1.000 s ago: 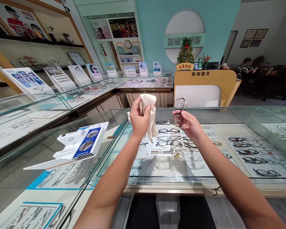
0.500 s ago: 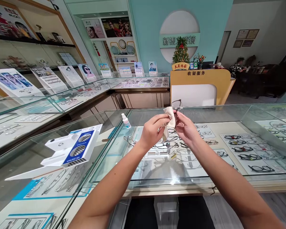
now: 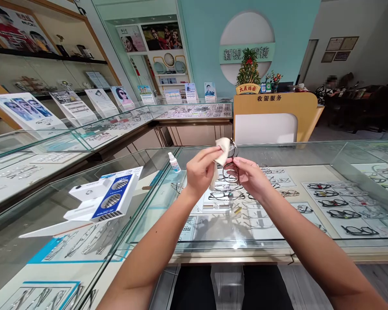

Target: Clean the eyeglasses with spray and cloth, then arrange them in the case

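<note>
My left hand [image 3: 199, 171] is closed on a cream cleaning cloth [image 3: 222, 150] and presses it onto the upper lens of a pair of dark-framed glasses [image 3: 231, 170]. My right hand [image 3: 250, 175] pinches the glasses at the frame, lenses stacked one above the other. Both hands hover above the glass top of the display counter [image 3: 278, 157]. A small white spray bottle [image 3: 173, 162] with a blue label stands on the glass just left of my left hand.
Rows of glasses [image 3: 339, 206] lie inside the case under the glass. A white and blue box [image 3: 108, 200] sits on the left counter. A yellow cashier desk [image 3: 278, 116] stands behind. A person sits at the far right [image 3: 331, 88].
My hands have come together: the cloth, held apart and bunched a second ago, now covers one lens. The glasses have dropped lower. The spray bottle has come into sight.
</note>
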Demonstrator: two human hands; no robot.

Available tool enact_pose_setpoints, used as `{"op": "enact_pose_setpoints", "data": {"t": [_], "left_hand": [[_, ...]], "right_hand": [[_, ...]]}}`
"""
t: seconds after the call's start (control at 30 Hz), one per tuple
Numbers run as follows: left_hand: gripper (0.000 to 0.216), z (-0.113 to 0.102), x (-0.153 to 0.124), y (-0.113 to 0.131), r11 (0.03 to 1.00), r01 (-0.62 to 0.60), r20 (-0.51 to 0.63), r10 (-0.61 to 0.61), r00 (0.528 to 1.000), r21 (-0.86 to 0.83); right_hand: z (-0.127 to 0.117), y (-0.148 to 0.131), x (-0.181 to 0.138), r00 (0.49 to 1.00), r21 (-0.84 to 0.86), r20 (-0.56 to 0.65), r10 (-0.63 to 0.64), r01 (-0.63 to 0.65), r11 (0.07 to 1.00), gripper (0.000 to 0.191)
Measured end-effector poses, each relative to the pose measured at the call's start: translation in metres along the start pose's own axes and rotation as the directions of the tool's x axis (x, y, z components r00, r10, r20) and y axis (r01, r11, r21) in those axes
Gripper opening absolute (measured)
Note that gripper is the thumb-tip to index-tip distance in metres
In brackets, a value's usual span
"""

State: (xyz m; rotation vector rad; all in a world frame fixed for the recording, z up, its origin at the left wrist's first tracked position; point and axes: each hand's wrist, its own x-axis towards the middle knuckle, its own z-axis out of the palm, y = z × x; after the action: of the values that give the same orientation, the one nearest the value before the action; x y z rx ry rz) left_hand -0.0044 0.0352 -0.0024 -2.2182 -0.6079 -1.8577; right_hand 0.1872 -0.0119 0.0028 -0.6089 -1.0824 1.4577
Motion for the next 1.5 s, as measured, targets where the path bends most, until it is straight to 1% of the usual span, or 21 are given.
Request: {"op": "enact_pose_setpoints", "data": {"t": [0.03, 0.07, 0.1, 0.17, 0.23, 0.27, 0.33, 0.4, 0.5, 0.57, 0.6, 0.67, 0.77, 0.87, 0.93, 1.03, 1.1, 1.23, 1.37, 1.43, 1.5], "left_hand": [[0.036, -0.001, 0.000, -0.001, 0.999, -0.038, 0.056, 0.038, 0.998, -0.002], [0.036, -0.001, 0.000, -0.001, 0.999, -0.045, 0.085, 0.045, 0.995, -0.004], [0.037, -0.002, 0.000, -0.001, 1.000, -0.020, 0.080, 0.020, 0.997, 0.001], [0.039, -0.002, 0.001, -0.002, 0.996, 0.088, 0.014, -0.089, 0.996, 0.019], [0.042, -0.001, 0.002, -0.003, 0.980, 0.197, -0.065, -0.195, 0.979, 0.026], [0.043, -0.001, 0.003, -0.004, 0.973, 0.229, -0.090, -0.226, 0.970, 0.026], [0.045, -0.001, 0.004, -0.006, 0.968, 0.251, -0.101, -0.248, 0.963, 0.015], [0.044, 0.000, 0.004, -0.007, 0.973, 0.229, -0.071, -0.230, 0.971, -0.017], [0.040, -0.001, 0.004, -0.007, 0.976, 0.181, 0.025, -0.180, 0.983, -0.120], [0.035, -0.002, 0.004, -0.005, 0.953, 0.200, 0.102, -0.181, 0.978, -0.228], [0.032, -0.003, 0.005, -0.004, 0.929, 0.240, 0.131, -0.210, 0.969, -0.282], [0.031, -0.003, 0.006, -0.003, 0.865, 0.359, 0.167, -0.320, 0.933, -0.350], [0.036, 0.000, 0.007, -0.005, 0.750, 0.536, 0.205, -0.497, 0.843, -0.389], [0.055, 0.002, 0.007, -0.007, 0.587, 0.659, 0.301, -0.596, 0.745, -0.470], [0.062, 0.000, 0.009, -0.007, 0.488, 0.744, 0.395, -0.638, 0.661, -0.458], [0.063, -0.007, 0.013, -0.003, 0.405, 0.841, 0.556, -0.631, 0.541, -0.359], [0.067, -0.011, 0.015, -0.002, 0.350, 0.869, 0.634, -0.595, 0.494, -0.350], [0.060, -0.012, 0.018, -0.003, 0.184, 0.884, 0.684, -0.572, 0.452, -0.430], [0.056, -0.009, 0.020, -0.003, -0.005, 0.846, 0.713, -0.540, 0.447, -0.533], [0.054, -0.009, 0.021, -0.001, -0.052, 0.827, 0.724, -0.516, 0.458, -0.560], [0.054, -0.009, 0.020, 0.000, -0.043, 0.822, 0.725, -0.498, 0.475, -0.568]], "right_hand": [[0.000, 0.000, 0.000, 1.000, -0.011, 0.006, -0.003, 0.003, 1.000, 0.037], [0.000, 0.001, 0.000, 1.000, -0.024, 0.005, -0.006, 0.006, 1.000, 0.037], [-0.001, 0.001, 0.000, 1.000, -0.033, 0.000, -0.009, 0.009, 0.999, 0.037], [-0.001, 0.002, 0.001, 1.000, -0.042, -0.010, -0.010, 0.010, 0.999, 0.038], [-0.001, 0.001, 0.001, 1.000, -0.039, -0.009, -0.007, 0.007, 0.999, 0.037], [-0.001, 0.001, 0.000, 1.000, -0.036, -0.002, -0.002, 0.002, 0.999, 0.036], [0.001, 0.001, 0.000, 1.000, -0.031, 0.023, 0.011, -0.010, 0.999, 0.035], [0.002, 0.001, -0.001, 0.998, -0.028, 0.052, 0.018, -0.017, 0.999, 0.035], [0.003, 0.001, -0.002, 0.997, -0.031, 0.076, 0.013, -0.011, 0.999, 0.035], [0.003, 0.001, -0.002, 0.998, -0.070, 0.070, -0.001, 0.006, 0.998, 0.036], [0.002, 0.002, -0.002, 0.998, -0.109, 0.064, -0.016, 0.023, 0.994, 0.036], [0.002, 0.002, -0.003, 0.997, -0.210, 0.060, -0.055, 0.067, 0.975, 0.036], [0.002, 0.003, -0.004, 0.991, -0.346, 0.096, -0.095, 0.123, 0.930, 0.038], [0.003, 0.002, -0.006, 0.985, -0.394, 0.132, -0.108, 0.152, 0.906, 0.039], [0.002, 0.001, -0.007, 0.981, -0.395, 0.149, -0.123, 0.173, 0.902, 0.039], [0.001, 0.000, -0.006, 0.977, -0.387, 0.174, -0.122, 0.182, 0.904, 0.040], [0.000, 0.000, -0.005, 0.979, -0.390, 0.177, -0.104, 0.166, 0.906, 0.043], [0.001, -0.001, -0.005, 0.985, -0.400, 0.160, -0.069, 0.128, 0.907, 0.044], [-0.002, -0.001, -0.004, 0.988, -0.369, 0.152, -0.007, 0.063, 0.927, 0.037], [-0.004, 0.000, -0.004, 0.987, -0.324, 0.160, 0.019, 0.034, 0.945, 0.033], [-0.005, 0.000, -0.003, 0.987, -0.275, 0.160, 0.028, 0.017, 0.961, 0.031]]}}
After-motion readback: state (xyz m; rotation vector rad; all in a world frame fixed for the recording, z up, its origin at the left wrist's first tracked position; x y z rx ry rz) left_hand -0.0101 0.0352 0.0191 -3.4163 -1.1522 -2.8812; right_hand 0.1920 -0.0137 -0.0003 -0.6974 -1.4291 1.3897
